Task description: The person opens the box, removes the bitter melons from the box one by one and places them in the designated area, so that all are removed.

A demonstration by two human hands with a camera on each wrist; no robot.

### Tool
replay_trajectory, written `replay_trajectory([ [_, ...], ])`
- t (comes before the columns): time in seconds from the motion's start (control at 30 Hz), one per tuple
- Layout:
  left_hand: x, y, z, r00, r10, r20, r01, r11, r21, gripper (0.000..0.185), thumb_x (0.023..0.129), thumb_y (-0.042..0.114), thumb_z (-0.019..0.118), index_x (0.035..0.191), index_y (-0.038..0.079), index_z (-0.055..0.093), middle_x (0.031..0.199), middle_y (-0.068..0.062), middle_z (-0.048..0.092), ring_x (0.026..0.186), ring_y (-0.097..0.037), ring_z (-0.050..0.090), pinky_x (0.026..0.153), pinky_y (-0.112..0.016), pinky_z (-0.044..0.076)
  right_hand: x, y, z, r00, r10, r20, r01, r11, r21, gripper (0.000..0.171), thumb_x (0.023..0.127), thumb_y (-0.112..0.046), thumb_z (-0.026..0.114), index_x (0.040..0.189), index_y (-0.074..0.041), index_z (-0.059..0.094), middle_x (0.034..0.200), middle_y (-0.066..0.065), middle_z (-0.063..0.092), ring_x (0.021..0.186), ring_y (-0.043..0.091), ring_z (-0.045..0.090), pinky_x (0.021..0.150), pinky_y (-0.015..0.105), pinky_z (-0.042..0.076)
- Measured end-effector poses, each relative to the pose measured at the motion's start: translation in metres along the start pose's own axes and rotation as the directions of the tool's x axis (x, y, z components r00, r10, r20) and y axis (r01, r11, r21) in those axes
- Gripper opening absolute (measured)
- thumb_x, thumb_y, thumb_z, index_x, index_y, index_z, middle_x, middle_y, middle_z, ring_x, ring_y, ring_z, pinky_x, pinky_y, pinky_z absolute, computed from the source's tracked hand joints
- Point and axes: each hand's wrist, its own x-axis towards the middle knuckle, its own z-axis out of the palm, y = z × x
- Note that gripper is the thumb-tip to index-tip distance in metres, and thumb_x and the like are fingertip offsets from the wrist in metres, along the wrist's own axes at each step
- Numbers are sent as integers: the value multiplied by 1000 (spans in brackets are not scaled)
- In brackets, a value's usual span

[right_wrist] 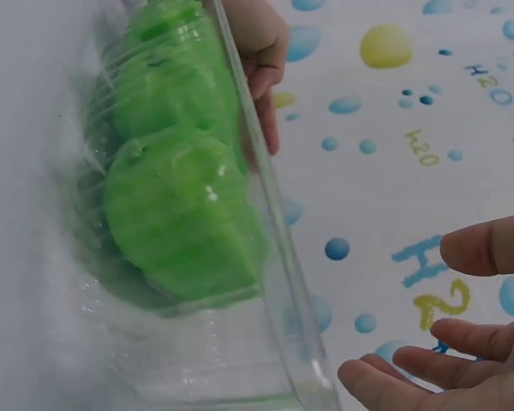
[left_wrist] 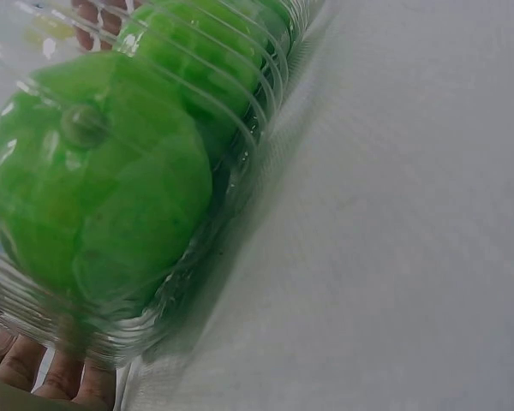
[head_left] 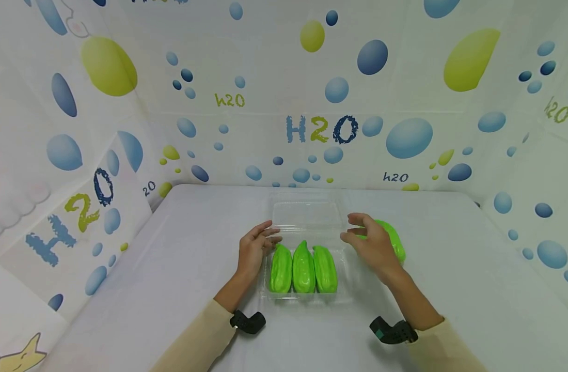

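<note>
Three bright green, ridged vegetables (head_left: 303, 271) with tapered tips lie side by side in a clear plastic clamshell box (head_left: 300, 296). Its transparent lid (head_left: 307, 213) is tipped back, away from the person. My left hand (head_left: 253, 250) is at the box's left rear corner, fingers extended along the plastic. Seen from the left wrist, its fingertips (left_wrist: 64, 372) show at the box's end. My right hand (head_left: 369, 245) hovers by the right rear corner, thumb and fingers spread with nothing between them. Behind it, partly hidden, another green vegetable (head_left: 395, 243) lies outside the box.
A white cloth-covered table (head_left: 195, 222) spreads around the box. Behind and at both sides hang white sheets (head_left: 274, 67) printed with blue and green drops and lettering. Dark wrist cameras (head_left: 249, 322) sit on both forearms.
</note>
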Motion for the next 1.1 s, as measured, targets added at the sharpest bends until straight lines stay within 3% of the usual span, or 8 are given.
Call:
replay_trajectory([
  [0.43,0,1,0,1000,-2,-15,2,1000,12,54,90,-9,41,142,-6,52,127,-25,66,110,-37,69,81,-25,56,-5,1,19,997,-30,70,34,998,-53,56,95,-25,66,144,-5,49,149,12,51,134,36,53,104,53,48],
  [1.1,0,1,1,1000,-5,-14,5,1000,8,53,90,-8,41,142,-6,52,128,-25,66,110,-37,69,83,-27,56,-7,4,35,995,-23,102,35,992,-123,54,95,-22,65,144,-5,51,149,14,53,134,40,52,105,53,46],
])
